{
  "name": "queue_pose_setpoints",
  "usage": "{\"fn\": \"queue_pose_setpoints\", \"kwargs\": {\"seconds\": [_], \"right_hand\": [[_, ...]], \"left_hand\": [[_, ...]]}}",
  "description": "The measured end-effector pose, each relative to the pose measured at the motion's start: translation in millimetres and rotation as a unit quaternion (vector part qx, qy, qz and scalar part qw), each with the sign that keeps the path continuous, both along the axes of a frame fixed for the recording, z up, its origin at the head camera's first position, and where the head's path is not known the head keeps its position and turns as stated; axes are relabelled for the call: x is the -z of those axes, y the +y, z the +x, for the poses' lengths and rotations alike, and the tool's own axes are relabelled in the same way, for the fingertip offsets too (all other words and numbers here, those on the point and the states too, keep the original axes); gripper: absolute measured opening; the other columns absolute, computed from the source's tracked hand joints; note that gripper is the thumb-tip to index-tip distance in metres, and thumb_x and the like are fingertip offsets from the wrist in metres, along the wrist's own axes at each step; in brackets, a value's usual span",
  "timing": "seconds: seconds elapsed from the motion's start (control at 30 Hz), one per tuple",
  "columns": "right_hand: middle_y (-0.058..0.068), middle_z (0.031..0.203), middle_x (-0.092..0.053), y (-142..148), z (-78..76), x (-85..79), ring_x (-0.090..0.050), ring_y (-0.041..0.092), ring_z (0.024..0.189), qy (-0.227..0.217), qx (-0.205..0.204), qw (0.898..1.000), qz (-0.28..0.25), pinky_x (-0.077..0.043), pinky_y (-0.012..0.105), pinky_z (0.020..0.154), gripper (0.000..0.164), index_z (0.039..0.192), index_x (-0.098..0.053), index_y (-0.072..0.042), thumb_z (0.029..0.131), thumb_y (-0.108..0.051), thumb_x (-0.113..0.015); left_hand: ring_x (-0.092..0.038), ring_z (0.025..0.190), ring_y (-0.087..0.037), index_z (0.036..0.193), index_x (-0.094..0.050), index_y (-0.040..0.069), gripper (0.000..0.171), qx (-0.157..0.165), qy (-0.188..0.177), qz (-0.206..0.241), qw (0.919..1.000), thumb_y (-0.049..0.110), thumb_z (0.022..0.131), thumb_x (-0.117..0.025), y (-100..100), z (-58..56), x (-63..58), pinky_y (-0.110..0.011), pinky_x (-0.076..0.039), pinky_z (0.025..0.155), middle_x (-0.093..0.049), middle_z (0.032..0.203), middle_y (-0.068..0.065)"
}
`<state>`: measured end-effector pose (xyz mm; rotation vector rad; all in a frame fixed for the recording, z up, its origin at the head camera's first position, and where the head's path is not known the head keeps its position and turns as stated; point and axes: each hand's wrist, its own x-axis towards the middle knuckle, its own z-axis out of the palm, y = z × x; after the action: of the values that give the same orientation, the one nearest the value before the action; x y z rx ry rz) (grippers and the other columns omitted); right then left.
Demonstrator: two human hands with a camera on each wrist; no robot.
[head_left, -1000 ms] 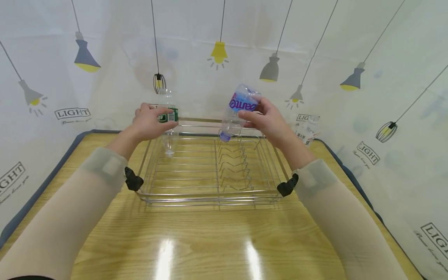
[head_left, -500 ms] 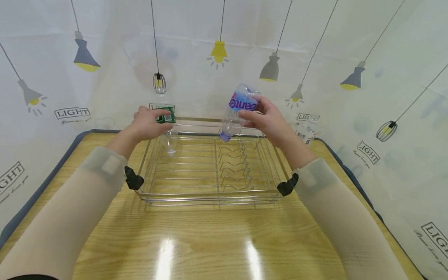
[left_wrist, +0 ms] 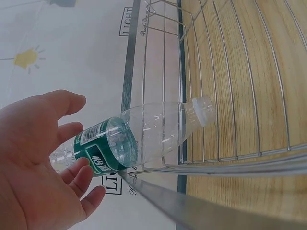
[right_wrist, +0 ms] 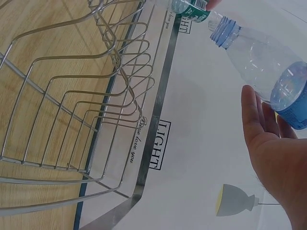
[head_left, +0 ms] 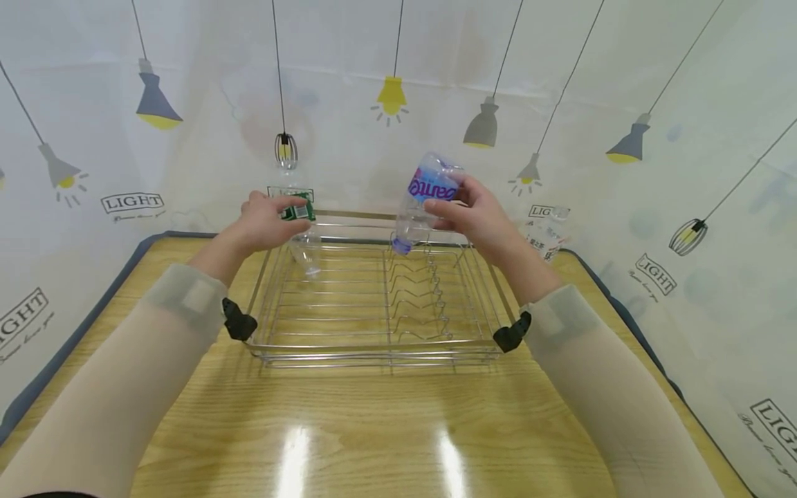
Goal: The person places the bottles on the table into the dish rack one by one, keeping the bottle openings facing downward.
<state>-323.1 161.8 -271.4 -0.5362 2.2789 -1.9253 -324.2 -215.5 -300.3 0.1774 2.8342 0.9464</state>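
Observation:
A clear plastic bottle with a green label point(head_left: 300, 209) hangs tilted, neck down, over the rack's back left. My left hand point(head_left: 264, 220) holds it at the label; its neck point(left_wrist: 204, 111) shows above the wires in the left wrist view. My right hand point(head_left: 463, 211) grips a second clear bottle with a blue and purple label point(head_left: 429, 185), also tilted neck down, with a purplish-blue cap end. The right wrist view shows this bottle point(right_wrist: 261, 60) resting against my fingers point(right_wrist: 252, 108). Below both bottles stands a wire dish rack point(head_left: 336, 346); part of each grip is hidden.
A third clear bottle with a printed label point(head_left: 548, 232) stands behind my right forearm at the table's back right. Black corner fittings point(head_left: 512, 332) sit on the rack's front corners. The wooden table point(head_left: 349, 422) meets a lamp-patterned curtain point(head_left: 349, 83) behind.
The green-labelled bottle has tilted more, its neck swinging to the right, and my left hand has dropped slightly. My right hand and its bottle stay about the same.

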Motion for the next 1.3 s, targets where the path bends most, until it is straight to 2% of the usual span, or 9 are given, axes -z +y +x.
{"fn": "queue_pose_setpoints", "kwargs": {"seconds": [0.13, 0.27, 0.4, 0.6, 0.73, 0.9, 1.0, 1.17, 1.3], "right_hand": [[0.008, 0.139, -0.060, 0, -0.4, -1.0, -0.063, 0.022, 0.125, 0.008, -0.002, 1.000, 0.002, -0.062, 0.031, 0.099, 0.057, 0.160, -0.048, -0.016, 0.108, -0.016, -0.071], [0.007, 0.140, -0.061, -1, -0.1, -3.5, -0.063, 0.023, 0.126, 0.012, -0.005, 1.000, 0.001, -0.062, 0.032, 0.100, 0.058, 0.160, -0.049, -0.016, 0.107, -0.017, -0.072], [0.008, 0.142, -0.061, -4, 3.1, -6.8, -0.063, 0.023, 0.126, 0.012, -0.009, 1.000, -0.001, -0.062, 0.032, 0.100, 0.060, 0.161, -0.048, -0.016, 0.107, -0.016, -0.073], [0.010, 0.144, -0.061, -10, 6.8, -11.6, -0.064, 0.024, 0.125, 0.016, -0.019, 1.000, -0.003, -0.062, 0.033, 0.099, 0.061, 0.162, -0.048, -0.016, 0.106, -0.014, -0.073], [0.011, 0.144, -0.062, -15, 7.4, -13.1, -0.065, 0.024, 0.123, 0.018, -0.020, 1.000, -0.007, -0.063, 0.032, 0.097, 0.062, 0.162, -0.048, -0.015, 0.106, -0.013, -0.073], [0.012, 0.142, -0.063, -21, 8.9, -13.0, -0.066, 0.023, 0.121, 0.015, -0.026, 0.999, -0.015, -0.063, 0.032, 0.096, 0.060, 0.161, -0.049, -0.013, 0.106, -0.011, -0.072], [0.012, 0.141, -0.063, -23, 9.4, -12.7, -0.066, 0.023, 0.120, 0.018, -0.031, 0.999, -0.015, -0.063, 0.032, 0.096, 0.059, 0.161, -0.048, -0.012, 0.106, -0.011, -0.071], [0.013, 0.141, -0.063, -26, 9.1, -13.5, -0.066, 0.023, 0.119, 0.026, -0.035, 0.999, -0.011, -0.063, 0.032, 0.095, 0.060, 0.161, -0.049, -0.013, 0.106, -0.012, -0.071], [0.013, 0.141, -0.063, -31, 9.0, -15.4, -0.065, 0.023, 0.120, 0.026, -0.040, 0.999, -0.014, -0.063, 0.033, 0.096, 0.060, 0.161, -0.049, -0.012, 0.106, -0.012, -0.071]], "left_hand": [[-0.022, 0.151, -0.057, 0.174, -0.035, 0.024, 0.070, 0.004, 0.004, 0.023, 0.9997, 0.045, 0.112, -0.058, 0, 5.4, -2.2, -0.079, -0.036, 0.114, -0.017, 0.167, -0.039], [-0.039, 0.146, -0.051, 0.172, -0.040, 0.020, 0.068, 0.035, 0.032, 0.058, 0.9972, 0.044, 0.112, -0.061, -3, 19.6, -8.5, -0.070, -0.045, 0.111, -0.034, 0.163, -0.033], [-0.054, 0.140, -0.041, 0.167, -0.047, 0.019, 0.064, 0.064, 0.048, 0.096, 0.9921, 0.045, 0.111, -0.065, -10, 47.4, -14.2, -0.062, -0.052, 0.108, -0.052, 0.158, -0.021], [-0.062, 0.130, -0.026, 0.162, -0.054, 0.028, 0.055, 0.082, 0.054, 0.115, 0.9886, 0.040, 0.111, -0.068, -30, 100.8, -10.8, -0.040, -0.057, 0.098, -0.061, 0.153, -0.008], [-0.064, 0.120, -0.014, 0.162, -0.055, 0.026, 0.053, 0.085, 0.058, 0.120, 0.9874, 0.034, 0.111, -0.069, -47, 123.8, 1.0, -0.029, -0.058, 0.090, -0.062, 0.149, -0.009], [-0.066, 0.109, -0.002, 0.159, -0.058, 0.024, 0.052, 0.072, 0.068, 0.112, 0.9889, 0.030, 0.109, -0.072, -67, 138.8, 23.7, -0.027, -0.059, 0.083, -0.066, 0.141, -0.009], [-0.066, 0.108, -0.003, 0.159, -0.058, 0.026, 0.054, 0.064, 0.056, 0.100, 0.9913, 0.034, 0.109, -0.073, -77, 145.2, 39.4, -0.029, -0.059, 0.082, -0.066, 0.140, -0.010], [-0.066, 0.105, -0.009, 0.164, -0.053, 0.029, 0.058, 0.074, 0.023, 0.091, 0.9928, 0.040, 0.109, -0.070, -82, 151.1, 62.7, -0.032, -0.057, 0.077, -0.066, 0.135, -0.008], [-0.067, 0.097, -0.011, 0.166, -0.051, 0.023, 0.059, 0.088, 0.024, 0.111, 0.9896, 0.033, 0.110, -0.070, -77, 151.6, 70.8, -0.031, -0.056, 0.074, -0.071, 0.123, -0.006]]}}
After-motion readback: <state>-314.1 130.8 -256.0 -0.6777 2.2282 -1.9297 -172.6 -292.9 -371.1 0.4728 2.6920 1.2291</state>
